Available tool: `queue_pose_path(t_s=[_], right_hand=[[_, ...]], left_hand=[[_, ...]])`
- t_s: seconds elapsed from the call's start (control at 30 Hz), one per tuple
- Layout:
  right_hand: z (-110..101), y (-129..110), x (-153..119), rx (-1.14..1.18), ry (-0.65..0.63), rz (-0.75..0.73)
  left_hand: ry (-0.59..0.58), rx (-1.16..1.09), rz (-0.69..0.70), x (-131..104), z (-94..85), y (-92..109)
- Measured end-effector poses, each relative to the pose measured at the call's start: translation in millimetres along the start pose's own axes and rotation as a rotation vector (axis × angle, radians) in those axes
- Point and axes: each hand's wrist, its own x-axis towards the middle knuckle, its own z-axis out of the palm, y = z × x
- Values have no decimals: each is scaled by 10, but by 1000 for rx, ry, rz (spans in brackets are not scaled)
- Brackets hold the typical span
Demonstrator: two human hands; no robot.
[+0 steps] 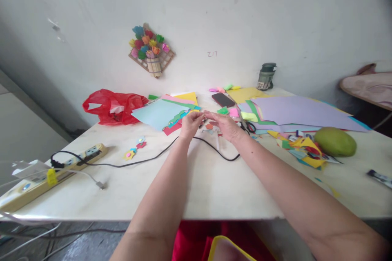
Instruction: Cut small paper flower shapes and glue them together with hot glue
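Note:
Both arms reach over the white table point(214, 195) to its middle. My left hand point(192, 124) is closed, thumb and fingers pinched together; what they hold, if anything, is too small to make out. My right hand point(225, 125) meets it at the fingertips, its fingers stretched out and slightly bent. Just below the hands lie small cut paper pieces point(210, 127) and a white stick point(218, 142). A black cable point(156, 155) runs beneath the wrists. Black-handled scissors point(250, 127) rest beside my right hand.
Left: red plastic bag point(114, 108), power strip point(88, 154), paper flowers point(130, 154). Behind: light blue paper point(157, 113), phone point(223, 100). Right: purple sheets point(303, 111), paper scraps point(308, 147), green fruit point(335, 142), bottle point(266, 77).

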Motion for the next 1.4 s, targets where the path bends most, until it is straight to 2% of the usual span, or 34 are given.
queue_pose_path(t_s=[0.17,0.3,0.43,0.57,0.67,0.77,0.87,1.07,1.27,1.4], right_hand=[[-1,-19,-6,-66,33,14],[-3,-54,-14,-87,73,21],[36,-101,-34,-101,62,13],[122,-146,-80,-98,11,21],[157,-154,-97,-64,6,29],[129,-129,-74,-20,22,15],[75,-92,-34,11,50,17],[42,-63,-2,40,96,31],[49,-46,10,29,115,37],[62,-19,18,-40,178,-4]], left_hand=[[-4,332,161,30,-28,-52],[-15,430,266,-2,13,3],[71,510,203,-51,78,66],[195,569,94,-29,71,37],[263,366,4,18,47,-3],[168,1,-133,33,44,-1],[43,-230,-181,4,51,30],[-156,-355,-178,-39,59,4],[-195,-469,-234,-36,69,-17],[-188,-490,-298,-52,75,14]])
